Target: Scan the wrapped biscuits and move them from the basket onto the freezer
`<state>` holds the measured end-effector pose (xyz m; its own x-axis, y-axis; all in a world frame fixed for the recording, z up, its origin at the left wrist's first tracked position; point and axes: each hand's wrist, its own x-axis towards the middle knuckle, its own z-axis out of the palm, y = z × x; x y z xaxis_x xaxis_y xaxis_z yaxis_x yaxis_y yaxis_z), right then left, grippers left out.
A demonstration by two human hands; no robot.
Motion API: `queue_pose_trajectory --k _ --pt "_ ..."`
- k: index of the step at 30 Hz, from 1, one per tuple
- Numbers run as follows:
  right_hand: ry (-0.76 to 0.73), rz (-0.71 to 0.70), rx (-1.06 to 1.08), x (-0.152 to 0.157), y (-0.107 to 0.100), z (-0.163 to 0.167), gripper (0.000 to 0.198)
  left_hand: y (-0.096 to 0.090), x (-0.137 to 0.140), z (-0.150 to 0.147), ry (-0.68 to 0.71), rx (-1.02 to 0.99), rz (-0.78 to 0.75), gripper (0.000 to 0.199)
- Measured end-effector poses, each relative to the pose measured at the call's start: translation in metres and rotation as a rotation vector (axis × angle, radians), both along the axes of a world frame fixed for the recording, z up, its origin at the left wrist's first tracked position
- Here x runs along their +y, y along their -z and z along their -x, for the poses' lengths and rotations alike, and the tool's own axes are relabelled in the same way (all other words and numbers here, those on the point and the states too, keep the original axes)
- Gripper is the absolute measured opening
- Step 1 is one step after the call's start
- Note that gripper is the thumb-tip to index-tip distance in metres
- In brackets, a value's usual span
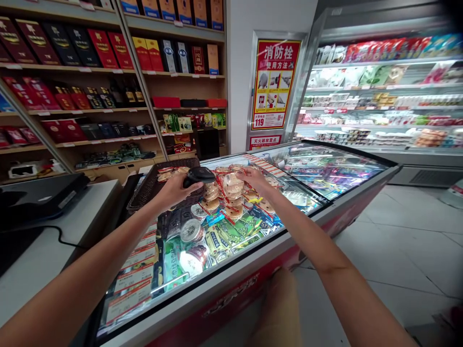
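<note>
My left hand (pixel 175 191) is closed around a black barcode scanner (pixel 202 174), thumb along its near side. The scanner's rounded head points right, toward clear packets of round flat cakes with red edging. My right hand (pixel 256 180) has its fingertips on one packet of cakes (pixel 232 187), gripping its upper right part; some of those fingers are hidden. More cake packets (pixel 211 198) lie stacked beside it on the freezer's glass top (pixel 164 284). Left of the scanner stands a dark woven basket (pixel 142 193) with several similar packets inside.
Under the glass lie bagged frozen foods (pixel 231 233) and round tubs (pixel 191 230). A white counter (pixel 90 207) with a black device (pixel 39 197) stands at left. Shelves of boxes (pixel 72 46) line the back; a lit refrigerated display (pixel 383 96) is at right, above a tiled floor (pixel 390 231).
</note>
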<state>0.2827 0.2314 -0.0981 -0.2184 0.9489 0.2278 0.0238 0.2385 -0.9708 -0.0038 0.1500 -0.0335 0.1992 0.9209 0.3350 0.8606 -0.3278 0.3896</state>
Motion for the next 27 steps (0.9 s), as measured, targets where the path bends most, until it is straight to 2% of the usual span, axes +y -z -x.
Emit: queue_pose_trajectory --k 2,4,6,9,12,16,19,21,23,24,27 --pt "-0.118 0.025 -0.162 0.003 0.001 -0.024 0.044 0.003 -0.002 0.011 -0.058 -0.055 0.049 0.054" --pt "-0.295 0.072 -0.471 0.007 0.007 -0.047 0.038 0.006 -0.003 0.025 -0.106 -0.100 0.093 0.058" --pt "-0.364 0.075 -0.697 0.013 0.019 -0.062 0.034 0.010 -0.003 0.039 -0.161 -0.156 0.139 0.061" --pt "-0.305 0.038 -0.866 0.022 0.039 -0.064 0.027 0.017 -0.003 0.060 -0.260 -0.258 0.166 0.061" --pt "-0.255 0.003 -0.910 0.030 0.043 -0.046 0.019 0.023 -0.003 0.082 -0.316 -0.371 0.165 0.060" --pt "-0.139 -0.216 -0.922 0.042 0.020 0.006 0.007 0.030 -0.007 0.115 -0.416 -0.493 0.142 0.059" --pt "-0.089 -0.310 -0.814 0.056 0.003 0.068 0.012 0.036 -0.009 0.143 -0.524 -0.517 0.143 0.059" --pt "-0.108 -0.186 -0.632 0.069 0.002 0.116 0.013 0.040 -0.009 0.160 -0.542 -0.549 0.145 0.060" --pt "-0.111 0.123 -0.354 0.084 0.005 0.166 0.011 0.045 -0.008 0.175 -0.530 -0.567 0.147 0.060" --pt "-0.111 0.209 -0.276 0.092 0.008 0.190 0.010 0.047 -0.007 0.181 -0.522 -0.568 0.154 0.061" --pt "-0.087 0.385 -0.121 0.117 0.014 0.254 0.029 0.052 -0.004 0.196 -0.509 -0.560 0.192 0.060"
